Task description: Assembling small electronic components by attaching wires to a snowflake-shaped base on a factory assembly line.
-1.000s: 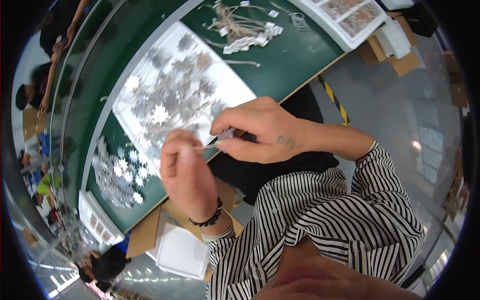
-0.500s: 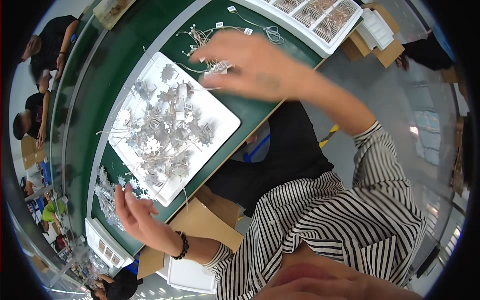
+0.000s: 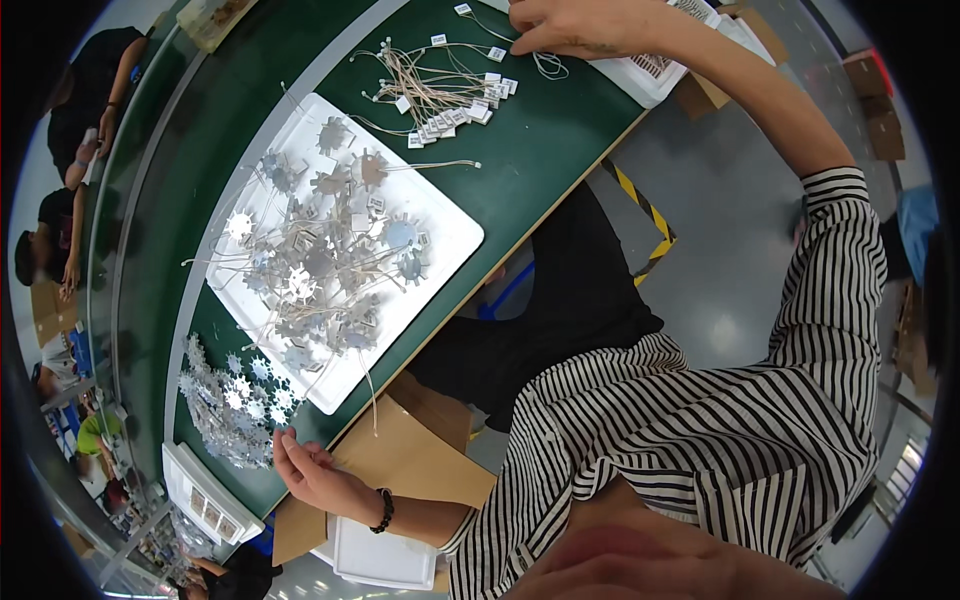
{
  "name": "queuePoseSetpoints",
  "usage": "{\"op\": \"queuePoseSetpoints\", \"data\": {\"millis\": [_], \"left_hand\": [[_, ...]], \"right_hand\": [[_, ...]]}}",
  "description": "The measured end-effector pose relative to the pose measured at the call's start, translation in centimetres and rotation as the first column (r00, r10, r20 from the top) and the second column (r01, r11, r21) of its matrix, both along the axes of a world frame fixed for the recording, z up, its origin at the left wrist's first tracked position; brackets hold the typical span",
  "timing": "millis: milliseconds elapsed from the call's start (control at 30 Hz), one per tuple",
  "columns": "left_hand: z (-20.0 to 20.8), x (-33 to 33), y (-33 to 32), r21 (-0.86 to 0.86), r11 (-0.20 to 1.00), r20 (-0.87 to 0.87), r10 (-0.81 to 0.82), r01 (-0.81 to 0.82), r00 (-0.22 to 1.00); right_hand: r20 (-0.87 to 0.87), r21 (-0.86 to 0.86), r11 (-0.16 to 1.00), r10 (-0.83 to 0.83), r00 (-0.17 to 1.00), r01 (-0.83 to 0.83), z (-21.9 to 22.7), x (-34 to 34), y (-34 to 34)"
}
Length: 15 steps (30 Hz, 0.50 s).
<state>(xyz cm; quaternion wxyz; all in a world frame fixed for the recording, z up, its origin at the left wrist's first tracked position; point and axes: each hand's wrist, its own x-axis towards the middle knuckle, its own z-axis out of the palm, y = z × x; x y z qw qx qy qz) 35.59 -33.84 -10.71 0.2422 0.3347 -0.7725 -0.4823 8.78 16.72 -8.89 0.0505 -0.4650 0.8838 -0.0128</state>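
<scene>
My right hand [image 3: 578, 28] reaches across the far right part of the green table, palm down. Its thumb and fingertips are bent but apart, beside a thin labelled cable [image 3: 548, 66] with a small loose coil. I see nothing between them. My left hand [image 3: 318, 478] is at the near left table edge, fingers loosely curled and apart, holding nothing I can see. Just beyond it lies a heap of silver, star-shaped metal pieces [image 3: 225, 420]. Between my hands, a white tray [image 3: 450, 232] bears many silver star-shaped parts [image 3: 318, 262] with thin wires attached.
A bundle of wires with white tags [image 3: 440, 90] lies beyond the tray. White foam boxes stand at the far right [image 3: 650, 90] and near left [image 3: 180, 470]. Cardboard flaps [image 3: 420, 440] stick up below the table edge. Other people [image 3: 95, 95] are at left.
My right hand has swept from over the wire bundle to the far right, uncovering it. My left hand has drawn back a little toward me, off the star-shaped pieces.
</scene>
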Motion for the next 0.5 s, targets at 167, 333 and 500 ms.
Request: {"op": "queuePoseSetpoints", "data": {"millis": [167,333,500], "left_hand": [[-0.6,-0.4,0.0,0.087,0.996,-0.023,-0.033,0.034,0.999],[-0.2,-0.4,-0.2,0.121,0.992,-0.032,-0.028,0.032,0.999],[-1.6,-0.8,-1.7,-0.276,0.957,0.092,-0.067,0.090,0.994]], "right_hand": [[-0.156,0.134,0.983,0.147,0.977,-0.127,-0.6,-0.9,0.4],[0.211,-0.625,0.769,0.000,0.978,0.134,-2.8,-1.3,-1.1],[-0.233,-0.664,0.526,0.530,0.815,-0.532,-4.2,-6.0,-15.9]]}}
